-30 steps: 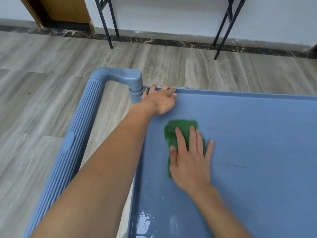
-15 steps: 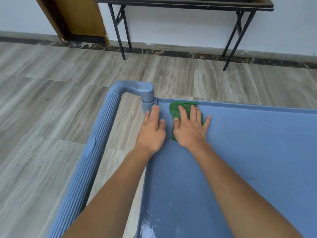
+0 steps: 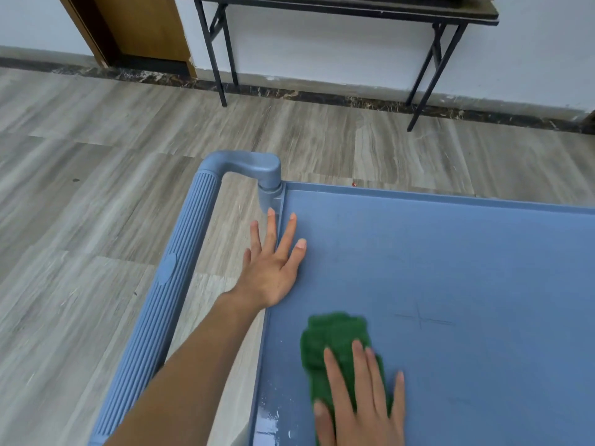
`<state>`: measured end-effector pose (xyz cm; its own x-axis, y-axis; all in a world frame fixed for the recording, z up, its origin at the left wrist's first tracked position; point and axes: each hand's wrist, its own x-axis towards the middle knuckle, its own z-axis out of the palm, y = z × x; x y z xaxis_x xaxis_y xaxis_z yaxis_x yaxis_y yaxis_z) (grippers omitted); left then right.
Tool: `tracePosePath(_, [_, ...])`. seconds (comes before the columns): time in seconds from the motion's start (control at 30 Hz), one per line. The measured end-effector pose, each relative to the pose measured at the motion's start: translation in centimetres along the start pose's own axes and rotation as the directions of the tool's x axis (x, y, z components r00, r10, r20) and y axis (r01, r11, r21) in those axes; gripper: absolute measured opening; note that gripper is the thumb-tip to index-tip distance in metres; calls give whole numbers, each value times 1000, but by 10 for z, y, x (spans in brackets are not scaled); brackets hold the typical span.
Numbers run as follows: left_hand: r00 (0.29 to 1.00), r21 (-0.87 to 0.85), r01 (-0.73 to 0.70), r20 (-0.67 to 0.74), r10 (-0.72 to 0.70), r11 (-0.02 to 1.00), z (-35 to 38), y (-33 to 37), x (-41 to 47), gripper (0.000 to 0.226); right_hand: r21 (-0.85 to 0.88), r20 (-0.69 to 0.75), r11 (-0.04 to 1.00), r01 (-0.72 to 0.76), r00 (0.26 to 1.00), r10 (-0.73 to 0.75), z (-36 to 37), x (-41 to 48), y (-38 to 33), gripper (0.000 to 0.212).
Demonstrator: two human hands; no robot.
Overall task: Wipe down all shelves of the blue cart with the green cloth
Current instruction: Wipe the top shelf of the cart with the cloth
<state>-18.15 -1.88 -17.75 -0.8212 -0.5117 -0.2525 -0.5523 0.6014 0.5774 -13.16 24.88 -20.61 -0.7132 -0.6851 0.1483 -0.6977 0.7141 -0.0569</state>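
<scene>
On the cart's top shelf (image 3: pixel 467 268) | right hand (image 3: pixel 360 403) lying flat, pressing green cloth (image 3: pixel 335 342) | left hand (image 3: pixel 273 262) resting open across left rim | handle (image 3: pixel 180 278) beside | table (image 3: pixel 338 11) standing beyond | no writing showing.

left hand (image 3: pixel 269 275): bare, no ring or glove | right hand (image 3: pixel 360 403): bare, short plain nails | forearms: unsleeved, no watch or band in view

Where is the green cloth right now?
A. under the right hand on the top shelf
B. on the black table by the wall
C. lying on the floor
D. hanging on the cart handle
A: the green cloth lies flat on the cart's top shelf with the right hand pressed on it, while the left hand rests open at the shelf's edge.
</scene>
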Motion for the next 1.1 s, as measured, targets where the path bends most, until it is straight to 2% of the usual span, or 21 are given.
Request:
tracePosePath(0.07, [993,99,23,112,-34,995,-13,8,-7,63,-89,-8,996,-22,1000,21,8,-18,-3,49])
tracePosePath(0.13, [977,299,-10,206,-55,954,-27,14,-18,70,-35,85,998,-46,995,49,5,-34,-3,50])
tracePosePath(0.2, [962,489,-94,270,-48,867,-41,21,-38,73,31,62,990,-136,989,134,-2,-33,-9,52])
tracePosePath(0.23, [966,566,-159,257,10,809,-47,23,-53,72,3,-24,989,-145,989,145,-2,-28,-13,51])
tracePosePath(0.27, [971,614,-229,198,133,755,-53,24,-68,70,-24,-66,996,-91,994,89,-2,-27,-13,51])
tracePosePath(0.33, [943,681,-259,24,332,685,-70,21,-97,70,37,-1,997,-68,998,68,-12,-28,-9,52])
tracePosePath(0.37, [933,708,-216,-54,357,672,-77,18,-106,70,73,44,995,-62,997,59,-15,-20,-12,53])
tracePosePath(0.4, [945,751,-162,-68,319,641,-85,17,-113,70,93,69,995,-49,997,42,-18,-18,-11,55])
tracePosePath(0.47, [971,823,-115,-26,238,557,-87,15,-120,72,124,108,992,-15,994,1,-22,-6,-11,55])
tracePosePath(0.5, [975,831,-104,-24,222,547,-84,17,-121,73,147,134,989,-7,991,-13,-24,2,-11,56])
tracePosePath(0.57, [981,774,-72,-59,184,629,-88,21,-124,71,167,189,986,-21,982,-11,-22,26,-11,59])
tracePosePath(0.63, [970,716,-25,-151,190,698,-91,15,-132,69,165,235,984,-65,972,24,-17,60,-9,60])
tracePosePath(0.7, [972,669,60,-209,110,741,-96,6,-146,66,167,267,980,-111,962,63,-8,97,-11,61])
tracePosePath(0.8, [983,674,142,-181,-25,725,-100,8,-160,67,186,257,969,-164,960,113,1,158,-19,60])
tracePosePath(0.97, [994,724,103,-105,-38,682,-99,18,-160,66,195,285,947,-257,938,196,8,263,-25,60])
tracePosePath(1.1, [991,732,106,-135,-9,673,-94,14,-156,71,187,232,940,-287,942,241,11,299,-31,59])
